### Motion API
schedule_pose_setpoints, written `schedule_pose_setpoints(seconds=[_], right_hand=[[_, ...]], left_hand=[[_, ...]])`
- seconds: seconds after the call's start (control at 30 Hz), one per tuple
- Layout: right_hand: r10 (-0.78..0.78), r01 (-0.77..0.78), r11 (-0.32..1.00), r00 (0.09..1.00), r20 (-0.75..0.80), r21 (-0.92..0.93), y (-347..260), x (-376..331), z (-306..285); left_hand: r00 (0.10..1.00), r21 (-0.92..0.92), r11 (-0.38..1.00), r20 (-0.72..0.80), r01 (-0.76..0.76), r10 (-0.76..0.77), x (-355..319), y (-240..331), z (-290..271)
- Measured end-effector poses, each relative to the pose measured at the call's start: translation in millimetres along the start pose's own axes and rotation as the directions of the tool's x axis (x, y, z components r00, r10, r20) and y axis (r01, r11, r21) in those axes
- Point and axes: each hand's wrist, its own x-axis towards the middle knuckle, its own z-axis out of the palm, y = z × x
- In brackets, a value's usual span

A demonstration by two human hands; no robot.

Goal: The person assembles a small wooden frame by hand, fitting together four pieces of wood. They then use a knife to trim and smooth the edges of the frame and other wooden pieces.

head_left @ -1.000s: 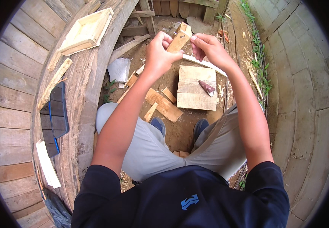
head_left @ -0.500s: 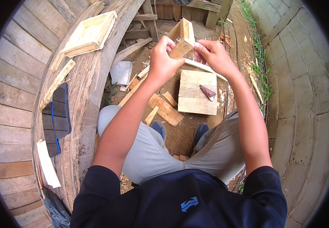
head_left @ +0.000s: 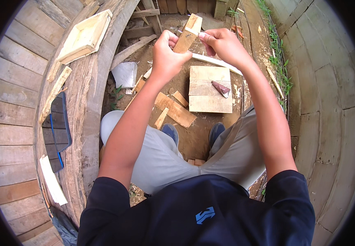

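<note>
Here, at the top centre of the frame, my left hand point(head_left: 166, 55) clamps the wooden block point(head_left: 187, 33); my right hand point(head_left: 222, 45) pinches its edge, and I should keep steady, even pressure.

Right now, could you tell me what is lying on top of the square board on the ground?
On the square board lies one small dark reddish folded piece, near its right edge. The rest of the top is bare. What lies under the board cannot be seen.

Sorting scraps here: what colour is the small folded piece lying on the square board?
Reddish-brown folded piece, in the head view.
</note>
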Motion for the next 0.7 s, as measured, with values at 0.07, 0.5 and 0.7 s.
schedule_pose_setpoints(seconds=[0.07,0.5,0.7], right_hand=[[0.015,-0.014,1.0,1.0,0.001,-0.026,-1.8,-0.2,-1.6],[-0.2,0.202,0.979,0.962,-0.187,-0.009,39.3,12.7,-15.6],[-0.23,0.202,0.96,0.964,-0.132,-0.196,52.1,12.9,-13.2]], left_hand=[[1.0,0.001,1.0,0.015,0.01,-0.01,0.3,0.8,0.0],[0.986,-0.141,0.98,-0.068,0.141,-0.152,14.9,-0.4,-21.0],[0.964,-0.089,0.962,-0.05,0.258,-0.263,17.5,8.2,-33.1]])
